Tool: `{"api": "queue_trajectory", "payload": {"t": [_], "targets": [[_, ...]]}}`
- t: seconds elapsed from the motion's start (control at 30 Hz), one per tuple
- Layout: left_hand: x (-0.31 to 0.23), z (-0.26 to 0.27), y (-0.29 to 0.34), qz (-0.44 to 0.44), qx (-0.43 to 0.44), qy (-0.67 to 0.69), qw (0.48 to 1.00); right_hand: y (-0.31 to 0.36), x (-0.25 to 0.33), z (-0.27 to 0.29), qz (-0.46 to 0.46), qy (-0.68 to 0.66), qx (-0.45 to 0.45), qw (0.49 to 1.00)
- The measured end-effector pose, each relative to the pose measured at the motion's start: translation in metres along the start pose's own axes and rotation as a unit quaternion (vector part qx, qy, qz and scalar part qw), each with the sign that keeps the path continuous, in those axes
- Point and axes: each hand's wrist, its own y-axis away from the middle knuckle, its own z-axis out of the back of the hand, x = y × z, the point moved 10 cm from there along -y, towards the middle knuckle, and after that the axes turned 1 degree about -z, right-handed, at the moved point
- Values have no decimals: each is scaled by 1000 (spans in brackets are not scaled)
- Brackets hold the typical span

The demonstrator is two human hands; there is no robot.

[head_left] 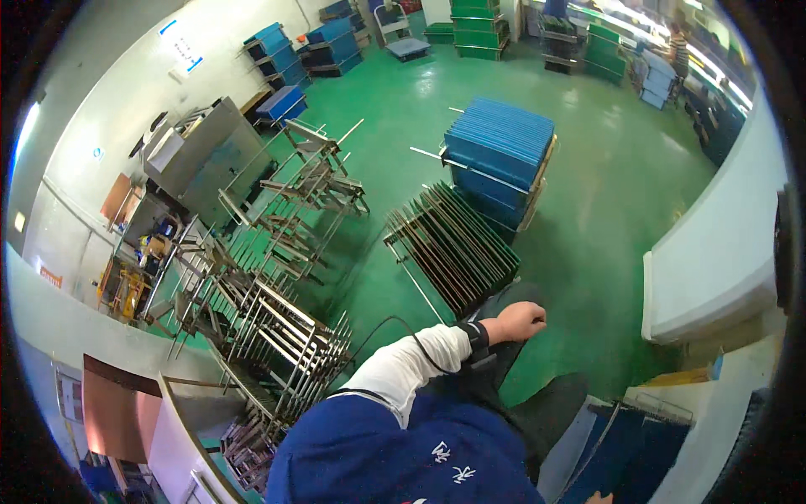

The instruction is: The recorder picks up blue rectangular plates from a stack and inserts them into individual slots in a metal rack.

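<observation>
My left hand [520, 321] is curled into a fist in front of my thigh, with nothing seen in it. A dark band circles its wrist below a white sleeve. Just beyond it stands a metal rack [453, 252] with rows of thin dark panels set on edge. At the lower edge only a small part of my right hand [599, 498] shows, beside dark blue panels [625, 454] in a rack at the lower right. Its fingers are mostly cut off, so its grip is hidden.
A rack of blue panels [501, 139] stands beyond the dark one. Several metal frames [285, 336] crowd the left. A white machine casing [714, 269] borders the right. Green crates [478, 29] and blue crates [332, 46] line the back, and a person [677, 50] stands far right.
</observation>
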Motion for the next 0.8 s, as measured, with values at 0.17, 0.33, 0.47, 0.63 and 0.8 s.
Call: {"api": "queue_trajectory", "payload": {"t": [0.17, 0.33, 0.47, 0.63, 0.8], "targets": [[18, 7, -21, 7, -46, -19, 999, -12, 3, 5, -62, -7, 52, 997], [32, 13, -44, -7, -48, -54, 997, -7, 18, 19, -117, -17, 92, 989], [43, 27, -58, -8, -67, -36, 997, -10, 25, 14, -96, -26, 130, 987], [57, 35, -62, 3, -83, -10, 996, -19, 32, 6, -62, -40, 174, 982], [48, 24, -69, 10, -48, -31, 998, -20, 32, -1, -41, -47, 207, 976]]}}
